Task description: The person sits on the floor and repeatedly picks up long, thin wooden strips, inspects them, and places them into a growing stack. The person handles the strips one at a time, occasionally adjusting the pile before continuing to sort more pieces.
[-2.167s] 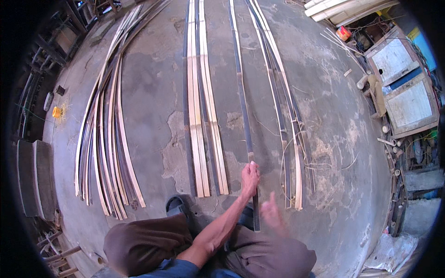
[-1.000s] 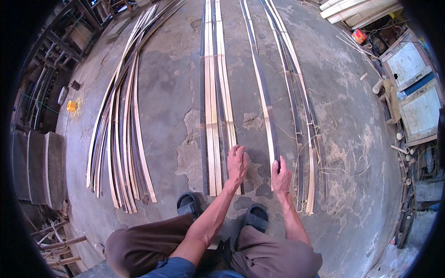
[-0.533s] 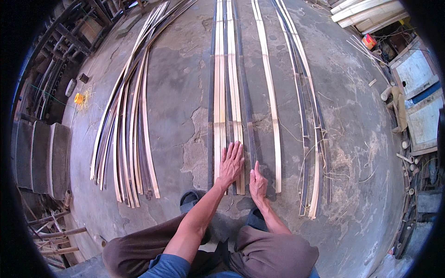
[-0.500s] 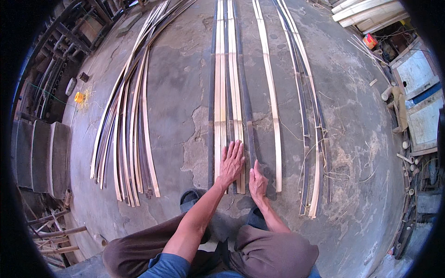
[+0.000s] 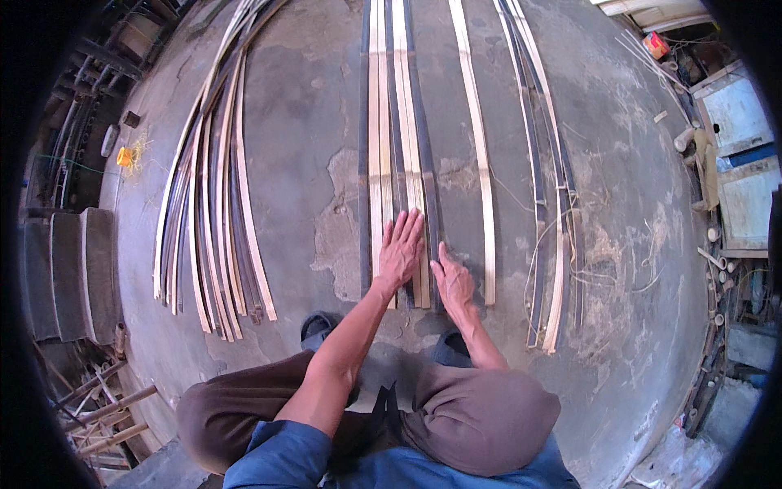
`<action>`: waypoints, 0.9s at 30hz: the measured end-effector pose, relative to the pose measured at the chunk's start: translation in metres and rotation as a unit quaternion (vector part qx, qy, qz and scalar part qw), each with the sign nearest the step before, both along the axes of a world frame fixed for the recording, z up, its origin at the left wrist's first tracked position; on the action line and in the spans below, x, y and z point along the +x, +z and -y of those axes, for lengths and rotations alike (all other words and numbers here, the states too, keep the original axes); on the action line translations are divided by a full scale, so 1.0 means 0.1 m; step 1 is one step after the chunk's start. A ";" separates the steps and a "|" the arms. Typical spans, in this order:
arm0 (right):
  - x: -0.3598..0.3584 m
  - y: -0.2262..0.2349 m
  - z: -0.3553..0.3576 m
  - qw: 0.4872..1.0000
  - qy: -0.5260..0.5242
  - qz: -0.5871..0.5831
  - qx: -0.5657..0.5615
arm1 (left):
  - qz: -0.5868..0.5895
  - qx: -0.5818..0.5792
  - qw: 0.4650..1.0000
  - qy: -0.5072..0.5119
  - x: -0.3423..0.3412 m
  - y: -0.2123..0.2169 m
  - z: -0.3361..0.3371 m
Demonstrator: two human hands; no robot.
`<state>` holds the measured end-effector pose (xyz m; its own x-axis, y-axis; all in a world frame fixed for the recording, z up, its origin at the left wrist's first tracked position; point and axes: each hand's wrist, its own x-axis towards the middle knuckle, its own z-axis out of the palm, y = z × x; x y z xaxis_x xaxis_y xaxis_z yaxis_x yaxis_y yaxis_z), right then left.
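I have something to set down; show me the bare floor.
Bare floor lies between the left bundle and middle strips, more narrowly beyond the right hand, between those strips and the lone pale strip. Crowded: under the left hand and along the right bundle.

No readable lettering, numbers or signs anywhere in view.

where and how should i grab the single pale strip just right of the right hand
The pale strip is probably best pinched across its two long edges at its near end, with the right hand coming down from above. It lies flat, that end points toward the person, and bare floor shows along both edges there.
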<state>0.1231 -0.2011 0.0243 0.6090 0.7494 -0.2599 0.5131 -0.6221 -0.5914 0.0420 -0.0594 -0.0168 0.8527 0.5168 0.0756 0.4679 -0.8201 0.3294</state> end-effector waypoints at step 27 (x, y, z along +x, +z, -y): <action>0.67 0.03 0.65 0.977 -0.145 0.153 -0.022 | 0.022 0.026 0.998 -0.050 0.10 0.04 0.13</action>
<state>0.1897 -0.2666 0.0268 0.8488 0.5254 -0.0597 0.4597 -0.7889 -0.4078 0.0520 -0.0720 -0.0126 0.8952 0.4239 0.1379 0.3690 -0.8782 0.3043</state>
